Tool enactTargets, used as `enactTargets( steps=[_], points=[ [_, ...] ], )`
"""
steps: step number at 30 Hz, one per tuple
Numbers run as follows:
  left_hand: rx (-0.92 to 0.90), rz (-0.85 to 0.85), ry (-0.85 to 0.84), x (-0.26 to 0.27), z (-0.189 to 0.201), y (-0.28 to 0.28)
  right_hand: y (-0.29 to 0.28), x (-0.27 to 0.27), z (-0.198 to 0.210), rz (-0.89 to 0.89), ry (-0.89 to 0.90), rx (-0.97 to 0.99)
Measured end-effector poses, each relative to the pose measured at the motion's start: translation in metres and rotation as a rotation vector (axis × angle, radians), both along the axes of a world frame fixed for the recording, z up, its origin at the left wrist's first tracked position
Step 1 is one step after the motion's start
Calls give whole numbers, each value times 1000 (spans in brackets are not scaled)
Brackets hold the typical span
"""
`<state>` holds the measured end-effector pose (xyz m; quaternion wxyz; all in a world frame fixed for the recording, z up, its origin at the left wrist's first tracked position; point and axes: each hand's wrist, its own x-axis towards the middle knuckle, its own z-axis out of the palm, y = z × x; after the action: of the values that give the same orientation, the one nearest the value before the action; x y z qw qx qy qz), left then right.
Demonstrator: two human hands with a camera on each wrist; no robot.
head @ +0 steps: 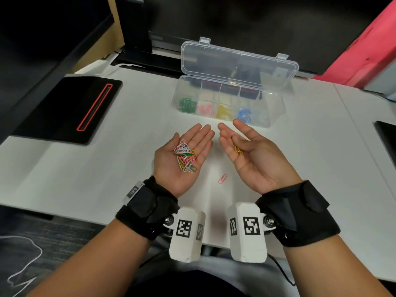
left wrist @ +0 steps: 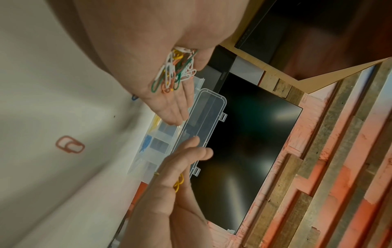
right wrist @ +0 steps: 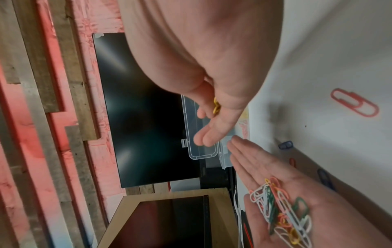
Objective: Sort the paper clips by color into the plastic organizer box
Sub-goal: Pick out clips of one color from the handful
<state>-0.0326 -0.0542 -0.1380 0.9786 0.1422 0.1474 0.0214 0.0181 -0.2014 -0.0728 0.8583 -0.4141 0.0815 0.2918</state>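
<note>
Both hands lay palm-up, fingers spread flat, side by side just short of the clear plastic organizer box (head: pixel 222 108). Left hand (head: pixel 182 157) cradled a mixed heap of white, pink, green and yellow paper clips (head: pixel 185 156). Right hand (head: pixel 250 155) carried a few yellow paper clips (head: pixel 238 150) loose on the palm.

Judgement: tip the yellows into the box's yellow compartment, third from its left end, low over the rim so none bounce. One pink paper clip (head: pixel 222 179) lay on the white table (head: pixel 128 168), nearer the person than the box, between the wrists.

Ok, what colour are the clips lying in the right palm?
Yellow: the clips in the right hand are all yellow, clearest in the head view.
</note>
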Motion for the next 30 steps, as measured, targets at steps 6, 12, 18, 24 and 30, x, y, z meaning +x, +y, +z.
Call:
enactTargets(
  steps=[6, 12, 18, 24, 30],
  points=[
    [-24, 32, -16, 3, 0, 3, 6, 18, 10, 4, 25, -28],
    [-59, 76, -12, 6, 0, 11, 46, 71, 36, 116, -243, -313],
    [-58, 76, 14, 6, 1, 11, 86, 100, 31, 100, -351, -667],
    [-56, 76, 29, 7, 1, 11, 89, 113, 26, 66, -260, -639],
    [-63, 66, 18, 5, 1, 12, 50, 100, 24, 50, 98, -153]
  ],
)
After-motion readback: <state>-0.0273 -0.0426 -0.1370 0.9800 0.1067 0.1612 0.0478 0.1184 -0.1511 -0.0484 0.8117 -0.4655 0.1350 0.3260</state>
